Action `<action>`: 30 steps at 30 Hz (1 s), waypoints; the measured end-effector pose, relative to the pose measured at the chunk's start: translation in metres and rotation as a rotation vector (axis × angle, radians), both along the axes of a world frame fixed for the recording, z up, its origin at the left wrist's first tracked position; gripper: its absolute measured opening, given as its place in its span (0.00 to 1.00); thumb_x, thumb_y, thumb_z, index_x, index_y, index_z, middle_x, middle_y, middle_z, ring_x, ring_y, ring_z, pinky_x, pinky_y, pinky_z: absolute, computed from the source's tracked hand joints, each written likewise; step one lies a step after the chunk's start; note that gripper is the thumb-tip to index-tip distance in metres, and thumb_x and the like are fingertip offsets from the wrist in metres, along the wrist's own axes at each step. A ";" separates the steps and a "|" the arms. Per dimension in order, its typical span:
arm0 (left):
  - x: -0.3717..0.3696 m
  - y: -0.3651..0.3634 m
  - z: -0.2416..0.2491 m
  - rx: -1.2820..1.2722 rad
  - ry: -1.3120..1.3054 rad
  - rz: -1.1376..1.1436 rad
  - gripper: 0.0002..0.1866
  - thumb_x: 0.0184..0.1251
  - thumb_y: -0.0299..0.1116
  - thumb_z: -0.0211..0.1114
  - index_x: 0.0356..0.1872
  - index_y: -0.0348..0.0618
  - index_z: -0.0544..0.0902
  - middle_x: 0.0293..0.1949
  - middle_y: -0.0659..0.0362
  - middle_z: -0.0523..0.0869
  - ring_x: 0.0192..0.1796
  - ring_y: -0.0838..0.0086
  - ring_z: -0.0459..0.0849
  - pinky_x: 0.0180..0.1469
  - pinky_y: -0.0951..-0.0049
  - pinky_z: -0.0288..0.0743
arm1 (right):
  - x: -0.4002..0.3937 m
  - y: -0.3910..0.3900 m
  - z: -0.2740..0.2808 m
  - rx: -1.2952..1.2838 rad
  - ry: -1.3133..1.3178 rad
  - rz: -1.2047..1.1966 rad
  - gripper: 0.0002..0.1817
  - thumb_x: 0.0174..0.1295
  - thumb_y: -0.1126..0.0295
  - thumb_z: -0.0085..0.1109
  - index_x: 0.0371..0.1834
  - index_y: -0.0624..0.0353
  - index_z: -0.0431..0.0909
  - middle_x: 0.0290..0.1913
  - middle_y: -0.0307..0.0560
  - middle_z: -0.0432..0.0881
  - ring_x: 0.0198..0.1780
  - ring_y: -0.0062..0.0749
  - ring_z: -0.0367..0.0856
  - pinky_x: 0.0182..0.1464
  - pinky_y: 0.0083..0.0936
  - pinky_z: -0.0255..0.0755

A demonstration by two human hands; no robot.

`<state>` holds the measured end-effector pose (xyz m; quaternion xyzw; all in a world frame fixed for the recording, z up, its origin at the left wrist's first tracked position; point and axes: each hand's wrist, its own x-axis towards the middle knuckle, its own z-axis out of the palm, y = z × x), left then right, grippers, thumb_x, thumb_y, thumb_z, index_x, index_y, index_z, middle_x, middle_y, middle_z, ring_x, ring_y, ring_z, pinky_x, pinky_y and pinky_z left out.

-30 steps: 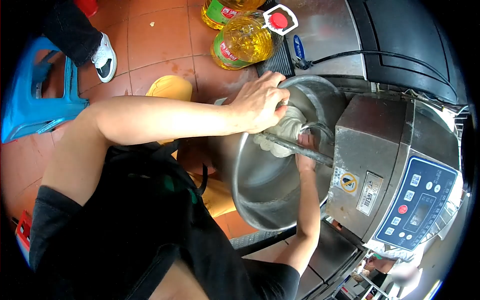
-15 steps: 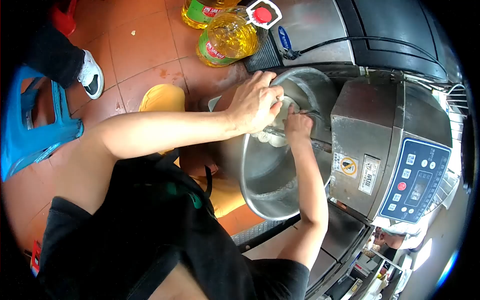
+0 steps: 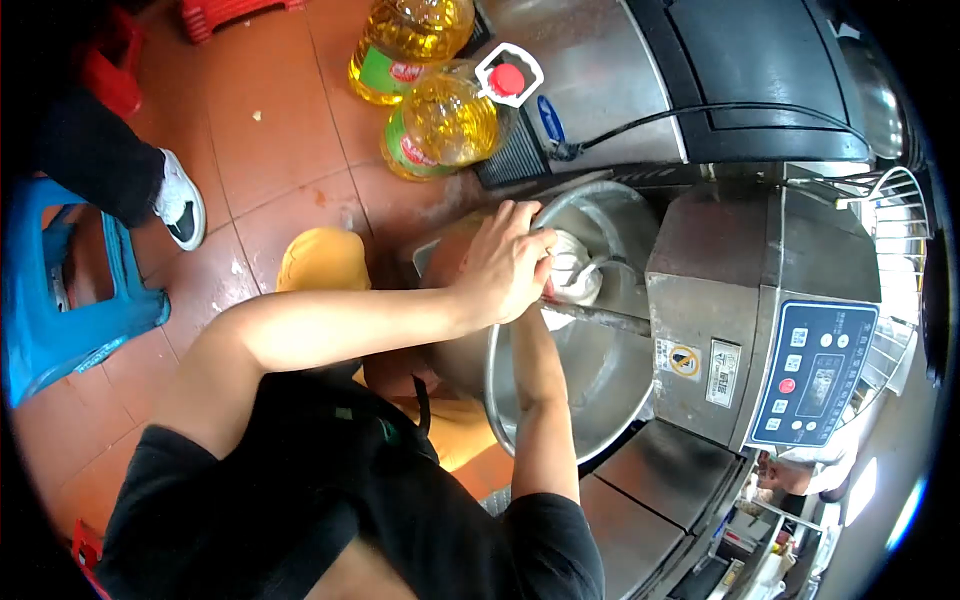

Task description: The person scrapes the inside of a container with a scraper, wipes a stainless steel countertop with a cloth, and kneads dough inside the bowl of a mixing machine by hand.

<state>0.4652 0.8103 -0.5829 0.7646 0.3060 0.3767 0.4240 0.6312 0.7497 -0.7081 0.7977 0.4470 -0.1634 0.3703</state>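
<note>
Head view: right hand (image 3: 545, 300) now behind left hand (image 3: 505, 268)

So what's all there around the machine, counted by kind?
Oil bottles: 2
Metal bowl: 1
White cloth: 1
Mixer machine: 1
Blue stool: 1
Hands: 1 in view, the left hand on the cloth; the right hand is hidden behind it
Total: 7

Cloth (image 3: 572, 270) in bowl (image 3: 590, 400), oil bottles (image 3: 440, 120) behind.
</note>
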 end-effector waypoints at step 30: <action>0.002 0.001 -0.002 0.020 0.006 -0.036 0.06 0.56 0.30 0.66 0.35 0.43 0.82 0.54 0.46 0.75 0.57 0.51 0.74 0.57 0.57 0.70 | 0.060 -0.190 0.086 0.729 0.099 -0.152 0.12 0.61 0.61 0.54 0.31 0.58 0.81 0.25 0.43 0.82 0.29 0.38 0.82 0.35 0.35 0.77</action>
